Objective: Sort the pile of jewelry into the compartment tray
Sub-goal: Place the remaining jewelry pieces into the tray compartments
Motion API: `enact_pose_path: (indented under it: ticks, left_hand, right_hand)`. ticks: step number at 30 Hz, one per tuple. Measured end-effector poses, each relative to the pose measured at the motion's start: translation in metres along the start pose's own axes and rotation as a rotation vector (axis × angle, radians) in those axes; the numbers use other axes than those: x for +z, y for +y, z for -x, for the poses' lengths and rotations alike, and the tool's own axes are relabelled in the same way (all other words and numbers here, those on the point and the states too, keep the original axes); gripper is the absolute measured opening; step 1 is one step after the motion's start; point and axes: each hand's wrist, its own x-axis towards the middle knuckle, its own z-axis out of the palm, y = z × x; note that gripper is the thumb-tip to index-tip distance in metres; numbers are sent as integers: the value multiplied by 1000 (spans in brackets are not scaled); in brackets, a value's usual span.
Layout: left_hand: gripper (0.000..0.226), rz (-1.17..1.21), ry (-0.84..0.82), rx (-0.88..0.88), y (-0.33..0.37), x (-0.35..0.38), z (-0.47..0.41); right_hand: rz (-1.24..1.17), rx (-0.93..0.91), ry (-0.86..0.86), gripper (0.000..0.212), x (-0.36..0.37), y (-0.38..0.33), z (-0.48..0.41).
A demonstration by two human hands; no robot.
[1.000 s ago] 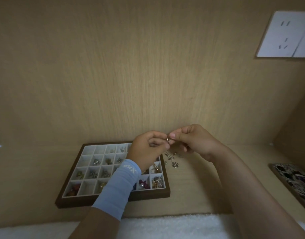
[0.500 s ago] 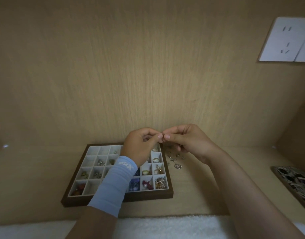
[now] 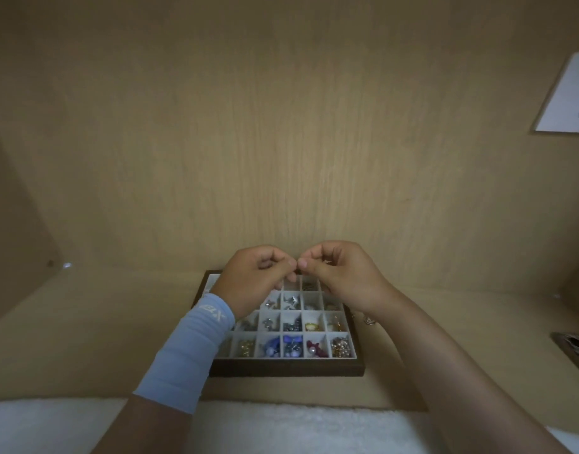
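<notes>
Both hands are up over the tray (image 3: 281,368), meeting at frame centre. The left hand (image 3: 253,278) and right hand (image 3: 342,273) each have fingers curled and thumb and forefinger tips pressed together, and the two pinches touch each other. We can't tell if anything sits between the tips, as nothing shows there, so we can't tell the grip either.

The tray is at lower centre, flat on the light wooden surface (image 3: 101,339). It has a dark wood frame and a white grid of compartments. The left hand and the pale blue sleeve (image 3: 190,348) cover its left columns.

Sorted pieces we can read:
- Near row, left to right: gold bits (image 3: 245,347), two cells of blue pieces (image 3: 283,347), red pieces with a pearl (image 3: 315,347), gold beads (image 3: 340,346).
- Next row up: silver pieces (image 3: 293,324), then a yellow-and-white piece (image 3: 311,326).
- The far rows are too small or too hidden to read.

The loose jewelry (image 3: 368,320) lies just beside the tray's right edge, mostly hidden behind the right forearm, with only a small glint showing.

Also in frame: white fleecy cloth (image 3: 281,427) along the bottom edge, a white wall plate (image 3: 566,93) at upper right, and a patterned item (image 3: 576,350) cut off at the right edge.
</notes>
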Motion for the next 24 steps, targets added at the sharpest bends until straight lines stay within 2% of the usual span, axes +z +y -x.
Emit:
enact_pose_path:
  ticks: [5, 9, 13, 18, 24]
  left_hand:
    - [14, -64, 106, -1, -19, -32, -2]
    - [11, -274, 221, -38, -52, -56, -8]
    - [18, -548, 200, -68, -83, -68, -6]
    - [25, -545, 191, -73, -89, -70, -7]
    - [24, -582, 248, -70, -89, -69, -5]
  right_hand:
    - [107, -12, -18, 10, 34, -5, -23]
    - [521, -46, -91, 13, 59, -3, -42]
    - [754, -58, -184, 16, 80, 0, -56]
    - [848, -71, -230, 20, 98, 2, -68]
    - [840, -47, -251, 19, 103, 4, -70]
